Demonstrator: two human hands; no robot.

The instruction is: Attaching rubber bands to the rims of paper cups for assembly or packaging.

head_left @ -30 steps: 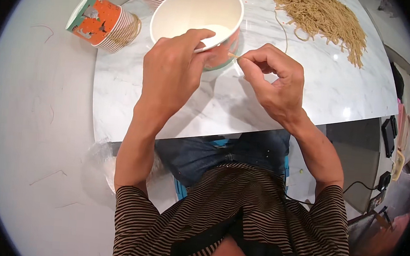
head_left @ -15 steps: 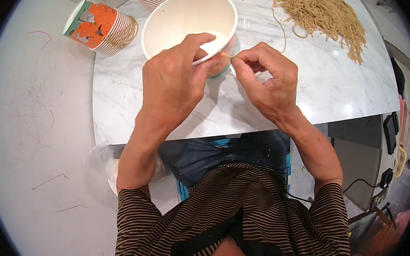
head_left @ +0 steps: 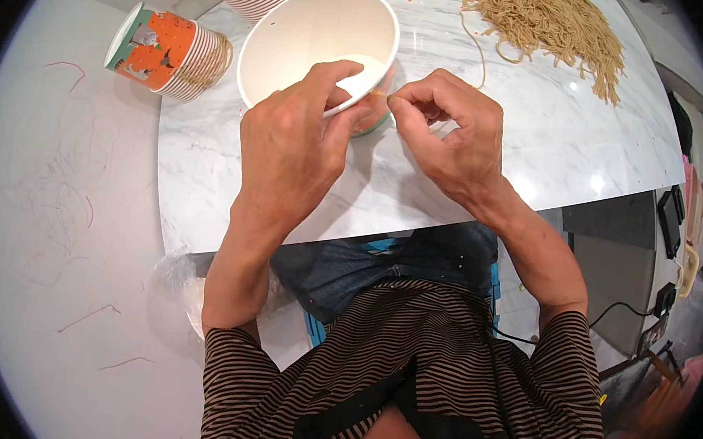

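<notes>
Marble table [head_left: 534, 175] is carrying everything; its near edge is running w/ the person's lap just below. Noodle pile [head_left: 545, 21] is lying at the far right corner. Stack of cups [head_left: 172, 52] is lying on its side near the left edge. White paper cup [head_left: 299, 36] is standing btwn them, mid-table. Left hand [head_left: 291, 146] is gripping the cup's near rim, thumb inside, fingers closed round the wall. Right hand [head_left: 455, 141] is pinching thumb & forefinger tight at the rim on smth tiny, can't tell what.
</notes>
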